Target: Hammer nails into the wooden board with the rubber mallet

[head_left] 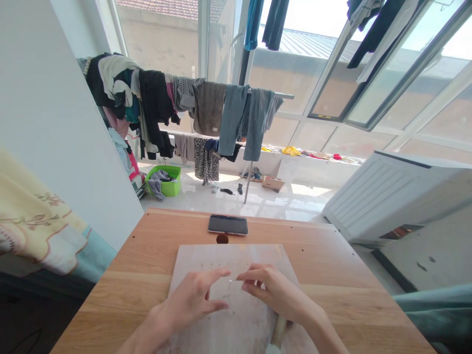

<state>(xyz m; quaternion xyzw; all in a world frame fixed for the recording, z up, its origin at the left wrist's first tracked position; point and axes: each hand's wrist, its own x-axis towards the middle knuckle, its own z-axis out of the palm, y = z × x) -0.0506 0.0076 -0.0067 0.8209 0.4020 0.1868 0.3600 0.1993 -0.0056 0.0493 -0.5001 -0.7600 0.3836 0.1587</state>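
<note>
A pale wooden board lies on the light wood table, with a row of tiny dark dots or pins across it. My right hand pinches a thin metal pin between thumb and forefinger. My left hand hovers over the board with thumb and forefinger apart, close to the pin's tip and holding nothing. A pale rod-like handle sticks out under my right wrist, partly hidden.
A smartphone lies face up beyond the board, with a small dark round object next to it. Past the table's far edge, clothes hang on a drying rack above a green basket. A white louvered unit stands on the right.
</note>
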